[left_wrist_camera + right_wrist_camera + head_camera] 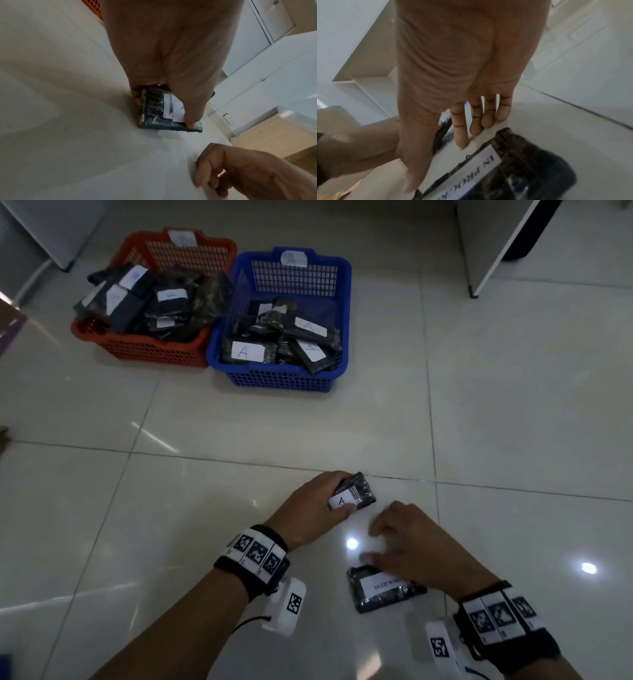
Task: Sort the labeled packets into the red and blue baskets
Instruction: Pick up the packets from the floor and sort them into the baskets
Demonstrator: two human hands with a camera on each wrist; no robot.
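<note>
My left hand (pixel 320 501) grips a dark packet (pixel 356 493) with a white "A" label, thumb on the label, fingers curled round its far side; in the left wrist view the same packet (pixel 154 108) sits low against the floor under my left hand (pixel 164 60). My right hand (pixel 407 542) hovers open just above a second dark packet (pixel 383 590) with a printed white label, fingers straight. The right wrist view shows those fingers (pixel 460 128) spread over that packet (pixel 522 162). The red basket (pixel 150 350) and the blue basket (pixel 284 376) stand side by side at the far left, both holding several packets.
The floor (pixel 239 440) is glossy pale tile with light glare. White furniture (pixel 496 251) stands at the back right, and another white cabinet (pixel 51 231) at the back left. A wide stretch of tile separates my hands from the baskets.
</note>
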